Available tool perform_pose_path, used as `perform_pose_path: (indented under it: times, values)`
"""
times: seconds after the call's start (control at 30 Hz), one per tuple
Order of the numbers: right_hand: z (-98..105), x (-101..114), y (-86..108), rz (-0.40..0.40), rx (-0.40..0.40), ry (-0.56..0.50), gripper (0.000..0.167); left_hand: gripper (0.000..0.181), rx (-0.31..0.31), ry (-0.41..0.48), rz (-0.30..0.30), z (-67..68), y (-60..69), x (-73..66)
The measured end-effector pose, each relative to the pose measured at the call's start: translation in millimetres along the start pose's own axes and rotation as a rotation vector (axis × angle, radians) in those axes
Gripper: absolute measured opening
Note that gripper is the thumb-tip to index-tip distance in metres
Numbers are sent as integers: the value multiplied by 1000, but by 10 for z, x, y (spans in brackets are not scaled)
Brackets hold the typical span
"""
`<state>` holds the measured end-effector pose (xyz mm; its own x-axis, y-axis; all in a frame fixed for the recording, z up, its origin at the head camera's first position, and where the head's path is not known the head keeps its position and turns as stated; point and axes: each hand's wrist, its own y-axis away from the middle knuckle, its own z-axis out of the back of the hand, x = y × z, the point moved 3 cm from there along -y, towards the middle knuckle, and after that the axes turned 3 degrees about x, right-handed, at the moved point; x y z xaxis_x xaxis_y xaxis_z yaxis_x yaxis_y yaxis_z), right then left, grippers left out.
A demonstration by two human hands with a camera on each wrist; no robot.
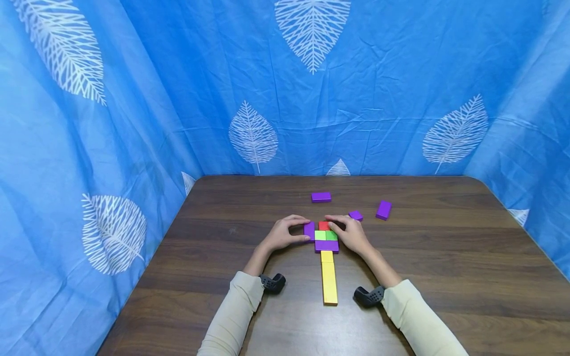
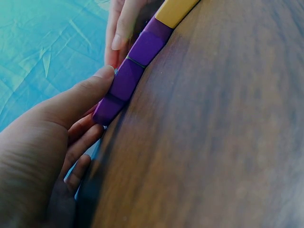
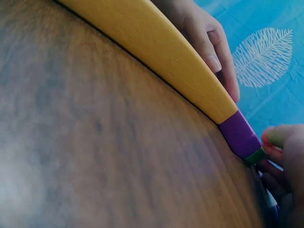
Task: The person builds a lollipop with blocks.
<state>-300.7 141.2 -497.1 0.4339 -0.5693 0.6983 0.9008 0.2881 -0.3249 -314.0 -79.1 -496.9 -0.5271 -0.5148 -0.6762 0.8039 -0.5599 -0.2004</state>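
In the head view my left hand pinches a purple block, thumb on its near end and fingers at its far end. My right hand holds a small red block between thumb and fingertips. Just in front of it lie a light green block and a darker green block, side by side. A purple block lies crosswise below these. From it a line of yellow blocks runs toward me. In the right wrist view my fingers hide most of the red block.
Three loose purple blocks lie beyond the hands: one at the back, one at the right and one partly behind my right hand. The brown wooden table meets a blue leaf-patterned curtain.
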Motion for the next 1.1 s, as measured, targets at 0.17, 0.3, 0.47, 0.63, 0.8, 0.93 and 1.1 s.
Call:
perform_pose_path:
  times: [0.17,0.3,0.47,0.63,0.8,0.93,1.1]
  values:
    - [10,5,-12,-39,-37,29,25,50,-1,-1,-3,1,-9,-4]
    - [-1,18,-30,-47,-43,52,22,50,4,1,0,-1,-10,-7]
    - [-28,26,-55,-50,-52,65,19,50,9,-1,2,-5,-17,-5]
    - [-57,22,-83,-50,-52,61,20,50,4,-1,-6,-6,-19,7]
    - [-75,42,-93,-52,-55,55,20,50,1,-2,-5,3,-13,4]
    - [-95,47,-97,-49,-55,60,20,50,3,2,5,4,-6,3]
    - [-115,37,-97,-44,-68,60,19,50,3,0,7,0,-8,9]
